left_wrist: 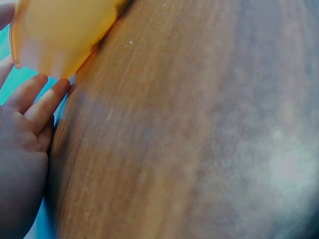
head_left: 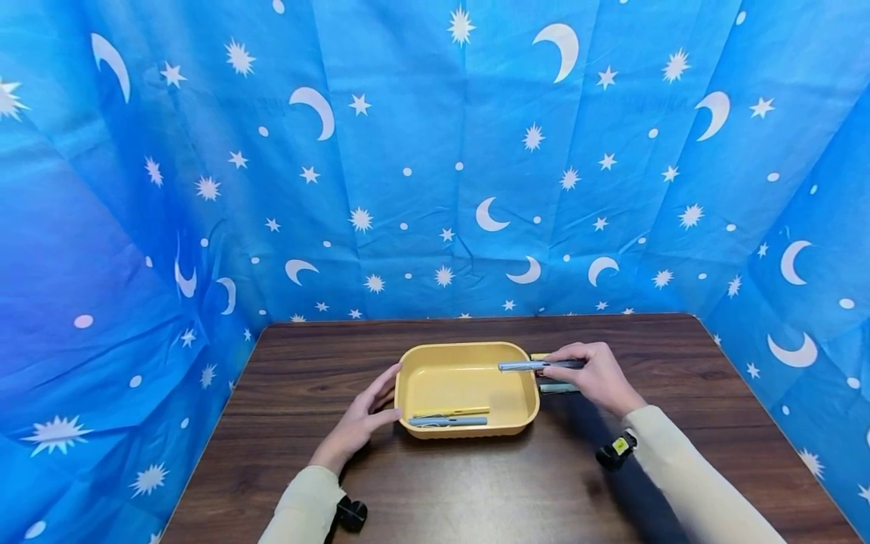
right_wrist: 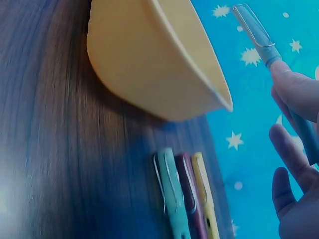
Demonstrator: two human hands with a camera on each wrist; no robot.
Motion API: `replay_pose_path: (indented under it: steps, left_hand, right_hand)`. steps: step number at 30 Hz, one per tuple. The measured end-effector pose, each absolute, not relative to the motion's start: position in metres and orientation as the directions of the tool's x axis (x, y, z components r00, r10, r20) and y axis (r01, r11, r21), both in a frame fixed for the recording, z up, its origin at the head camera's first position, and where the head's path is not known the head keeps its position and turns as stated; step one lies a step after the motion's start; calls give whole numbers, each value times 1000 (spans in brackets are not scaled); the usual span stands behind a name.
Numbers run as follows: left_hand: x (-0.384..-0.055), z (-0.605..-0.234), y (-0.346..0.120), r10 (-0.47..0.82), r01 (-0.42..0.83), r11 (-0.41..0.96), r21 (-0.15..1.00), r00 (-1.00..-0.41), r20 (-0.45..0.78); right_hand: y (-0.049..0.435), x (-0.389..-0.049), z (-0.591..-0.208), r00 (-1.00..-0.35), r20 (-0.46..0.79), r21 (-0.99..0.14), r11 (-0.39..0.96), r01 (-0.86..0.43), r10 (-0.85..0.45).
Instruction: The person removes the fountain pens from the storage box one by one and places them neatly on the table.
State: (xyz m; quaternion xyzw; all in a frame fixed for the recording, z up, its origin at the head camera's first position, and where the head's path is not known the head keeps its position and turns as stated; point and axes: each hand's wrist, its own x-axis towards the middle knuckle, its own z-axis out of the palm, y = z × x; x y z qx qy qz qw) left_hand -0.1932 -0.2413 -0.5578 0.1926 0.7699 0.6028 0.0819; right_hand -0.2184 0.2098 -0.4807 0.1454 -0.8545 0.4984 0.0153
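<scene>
A light grey-blue pen (head_left: 519,366) with a wire clip on its cap is pinched between the thumb and fingers of my right hand (head_left: 598,376). It is raised, its capped end over the right rim of a yellow plastic basin (head_left: 469,432). Inside the basin, along the near side, lie a yellow pen (head_left: 469,411) and a blue-grey pen (head_left: 451,421). My left hand (head_left: 356,423) rests against the basin's left side with fingers extended. In the left wrist view, its fingertips (left_wrist: 62,85) touch the outer wall.
Right of the basin, a green pen (right_wrist: 172,191), a dark maroon pen (right_wrist: 190,191) and another yellow pen (right_wrist: 203,186) lie side by side on the dark wooden table (head_left: 306,363). A blue curtain (head_left: 421,189) with moons and stars surrounds the table's back and sides.
</scene>
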Motion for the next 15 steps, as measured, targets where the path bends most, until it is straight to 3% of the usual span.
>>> replay_pose_path:
  steps: [15]
  left_hand:
    - [-193, -558, -241, 389, 195, 201, 960, -915, 105]
  right_hand:
    - [253, -207, -509, -975, 175, -839, 497, -219, -134]
